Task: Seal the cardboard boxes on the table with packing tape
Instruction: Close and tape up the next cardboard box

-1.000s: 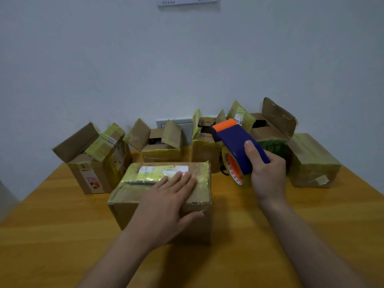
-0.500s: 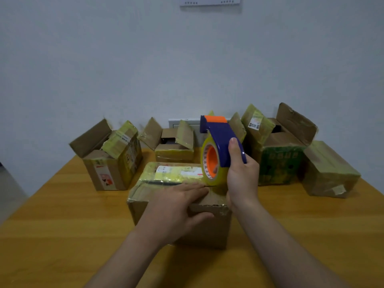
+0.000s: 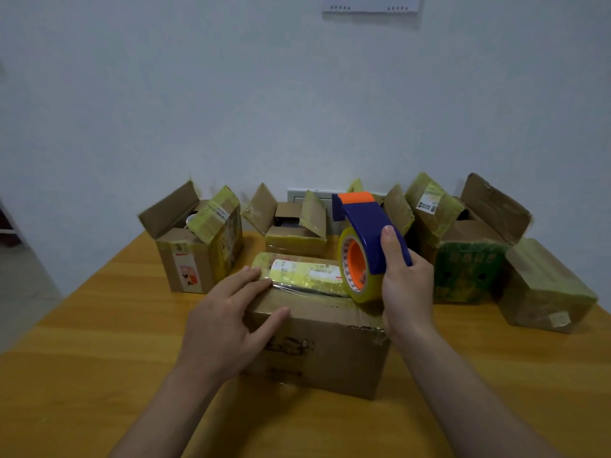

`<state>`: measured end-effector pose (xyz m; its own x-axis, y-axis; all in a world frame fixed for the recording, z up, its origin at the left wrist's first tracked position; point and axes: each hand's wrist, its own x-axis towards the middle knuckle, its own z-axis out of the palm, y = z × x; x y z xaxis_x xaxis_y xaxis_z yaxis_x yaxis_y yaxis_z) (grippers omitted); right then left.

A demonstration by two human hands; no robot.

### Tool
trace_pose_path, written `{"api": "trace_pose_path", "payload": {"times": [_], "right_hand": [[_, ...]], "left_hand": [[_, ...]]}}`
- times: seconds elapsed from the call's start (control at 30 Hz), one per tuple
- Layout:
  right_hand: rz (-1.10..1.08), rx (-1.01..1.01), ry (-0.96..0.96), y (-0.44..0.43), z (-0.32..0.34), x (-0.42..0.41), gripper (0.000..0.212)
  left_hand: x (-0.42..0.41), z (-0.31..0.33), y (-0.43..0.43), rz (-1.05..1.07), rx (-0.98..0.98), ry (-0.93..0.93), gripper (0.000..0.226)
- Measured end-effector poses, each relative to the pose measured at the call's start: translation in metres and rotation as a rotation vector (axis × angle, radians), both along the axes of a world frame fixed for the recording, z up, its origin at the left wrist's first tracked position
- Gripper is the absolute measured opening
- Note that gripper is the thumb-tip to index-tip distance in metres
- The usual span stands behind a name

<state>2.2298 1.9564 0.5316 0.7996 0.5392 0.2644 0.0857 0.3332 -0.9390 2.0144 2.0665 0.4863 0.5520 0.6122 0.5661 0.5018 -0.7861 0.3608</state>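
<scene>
Boxes: 6 cardboard boxes are sitting on the bench [image 3: 99, 358]; 4 are standing open and 2 are closed.
Front box: 1 closed front box [image 3: 317, 352] is sitting mid-bench, nearest the near edge, with yellowish tape and a white label [image 3: 287, 264] running along the far part of its top.
Back row: the left open box [image 3: 195, 256], the middle open box [image 3: 294, 239], the hidden open box [image 3: 398, 209] showing only flaps behind the dispenser, and the green open box [image 3: 466, 269] are lining the bench's far edge against the wall [image 3: 297, 94].
Closed right box: 1 taped right box [image 3: 542, 292] is sitting by the bench's right edge, just beside the green one.
Tape: 1 tape dispenser [image 3: 367, 233], blue with an orange tip, is carrying 1 tape roll [image 3: 347, 276] on an orange core; the roll is resting on the right end of the front box's top.
Hands: 2 are working at the front box, 1 at each end of its top.
Left hand [image 3: 224, 315]: it is lying flat on the top's near left corner, fingers straight and pointing at the taped strip, thumb reaching down the near face.
Right hand [image 3: 405, 292]: it is gripping the dispenser's blue handle, fingers wrapping round it, thumb lying along the top.
Box and hands: the front box is sitting directly under both hands, its near face between the 2 forearms.
</scene>
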Motion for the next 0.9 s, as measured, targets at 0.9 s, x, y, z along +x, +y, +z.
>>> {"api": "trace_pose_path", "payload": {"times": [0.9], "right_hand": [[0.014, 0.124, 0.289, -0.031, 0.009, 0.034, 0.037]], "left_hand": [[0.101, 0.031, -0.060, -0.014, -0.114, 0.445, 0.112]]}}
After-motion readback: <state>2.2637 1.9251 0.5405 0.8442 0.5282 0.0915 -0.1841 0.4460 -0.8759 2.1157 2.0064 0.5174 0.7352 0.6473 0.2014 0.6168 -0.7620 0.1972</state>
